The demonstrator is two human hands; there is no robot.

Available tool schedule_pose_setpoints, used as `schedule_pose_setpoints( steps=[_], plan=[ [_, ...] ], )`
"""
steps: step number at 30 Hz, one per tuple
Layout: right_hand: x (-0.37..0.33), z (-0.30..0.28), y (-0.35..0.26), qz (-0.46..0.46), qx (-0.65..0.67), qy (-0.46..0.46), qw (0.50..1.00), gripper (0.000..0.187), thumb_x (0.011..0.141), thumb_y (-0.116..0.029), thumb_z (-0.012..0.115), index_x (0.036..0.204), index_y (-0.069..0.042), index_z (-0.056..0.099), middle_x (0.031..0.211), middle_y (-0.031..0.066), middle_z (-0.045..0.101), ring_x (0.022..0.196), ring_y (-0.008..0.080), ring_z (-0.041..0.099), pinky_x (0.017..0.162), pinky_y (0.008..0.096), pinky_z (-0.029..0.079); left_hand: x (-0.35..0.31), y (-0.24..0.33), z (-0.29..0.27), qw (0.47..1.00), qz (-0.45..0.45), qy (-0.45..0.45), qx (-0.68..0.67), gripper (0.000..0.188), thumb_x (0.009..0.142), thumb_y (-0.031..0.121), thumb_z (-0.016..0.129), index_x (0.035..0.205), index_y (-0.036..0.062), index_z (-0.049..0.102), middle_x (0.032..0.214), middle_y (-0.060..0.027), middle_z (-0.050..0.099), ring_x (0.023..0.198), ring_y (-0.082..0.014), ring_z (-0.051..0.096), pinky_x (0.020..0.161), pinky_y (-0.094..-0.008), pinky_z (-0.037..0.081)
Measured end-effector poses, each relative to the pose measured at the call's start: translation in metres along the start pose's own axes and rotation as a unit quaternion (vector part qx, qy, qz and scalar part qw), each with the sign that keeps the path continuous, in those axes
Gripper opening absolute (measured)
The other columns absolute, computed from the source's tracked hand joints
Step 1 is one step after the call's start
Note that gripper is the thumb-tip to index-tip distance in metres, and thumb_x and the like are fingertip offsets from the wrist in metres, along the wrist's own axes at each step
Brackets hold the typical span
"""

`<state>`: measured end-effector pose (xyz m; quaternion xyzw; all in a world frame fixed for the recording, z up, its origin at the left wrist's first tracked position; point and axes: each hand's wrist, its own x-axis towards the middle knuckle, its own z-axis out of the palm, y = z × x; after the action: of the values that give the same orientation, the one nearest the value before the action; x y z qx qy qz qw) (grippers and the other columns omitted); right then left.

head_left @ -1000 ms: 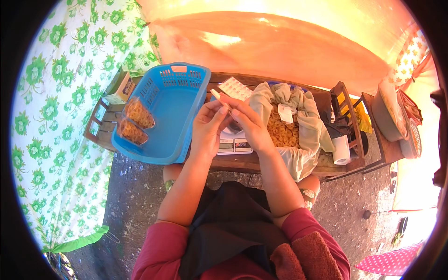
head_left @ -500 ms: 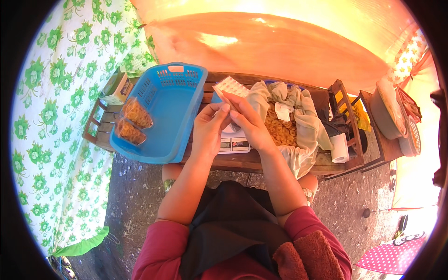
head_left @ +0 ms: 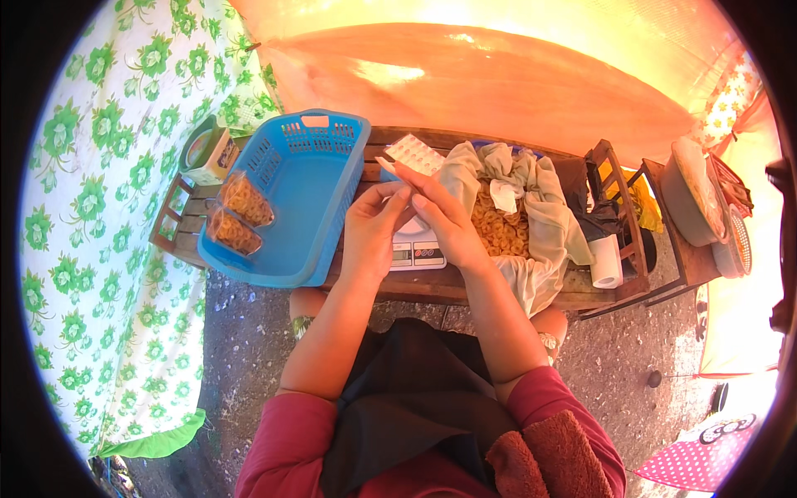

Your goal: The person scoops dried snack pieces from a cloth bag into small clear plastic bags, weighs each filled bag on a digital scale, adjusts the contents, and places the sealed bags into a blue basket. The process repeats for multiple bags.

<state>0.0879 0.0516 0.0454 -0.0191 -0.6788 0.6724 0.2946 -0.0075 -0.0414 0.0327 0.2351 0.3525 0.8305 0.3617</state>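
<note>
My left hand (head_left: 372, 228) and my right hand (head_left: 444, 224) meet above a white kitchen scale (head_left: 427, 255). Thumbs and fingers of both are pinched together. A thin whitish tip (head_left: 385, 164) sticks out past the right fingertips; what it belongs to is hidden by the fingers. Just beyond the hands lies a sheet with rows of small printed labels (head_left: 417, 153). To the right, ring-shaped golden snacks (head_left: 498, 230) fill a cloth-lined container, its pale cloth (head_left: 560, 224) draped over the sides. A small white piece (head_left: 503, 197) rests on the snacks.
Left of my hands, a blue plastic basket (head_left: 286, 216) holds two clear packs of snacks (head_left: 242, 199). A box (head_left: 217, 158) stands behind it. Right on the wooden bench are a white paper roll (head_left: 606, 263) and a black bag (head_left: 594, 217). Further right stands a large basin (head_left: 693, 195).
Both hands stay over the scale with only slight finger movement. The whitish tip has shifted a little at the fingertips. The view has moved slightly.
</note>
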Motion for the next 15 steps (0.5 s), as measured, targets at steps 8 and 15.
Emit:
schedule_pose_setpoints(
  steps=[8,15],
  plan=[
    [-0.0042,-0.0031,0.0004,-0.021,-0.081,0.026,0.996,0.041,0.103,-0.020,0.039,0.135,0.002,0.049,0.137,0.0115,0.051,0.127,0.0176,0.044,0.109,0.0318,0.031,-0.0030,-0.0022,0.0056,1.000,-0.012,0.021,-0.008,0.010,0.093,0.009,0.061,0.097,-0.0003,0.063,0.097,-0.0085,0.067,0.092,-0.0163,0.065,0.085,-0.0310,0.057],
    [-0.0088,-0.0020,0.0024,0.019,-0.067,0.077,0.995,0.034,0.099,-0.016,0.050,0.128,0.000,0.057,0.126,0.0143,0.059,0.113,0.0186,0.056,0.098,0.0304,0.042,-0.0030,-0.0058,0.0018,1.000,-0.016,0.015,-0.011,0.011,0.092,0.007,0.063,0.096,-0.0034,0.063,0.095,-0.0081,0.065,0.090,-0.0148,0.065,0.085,-0.0292,0.057]
  ],
)
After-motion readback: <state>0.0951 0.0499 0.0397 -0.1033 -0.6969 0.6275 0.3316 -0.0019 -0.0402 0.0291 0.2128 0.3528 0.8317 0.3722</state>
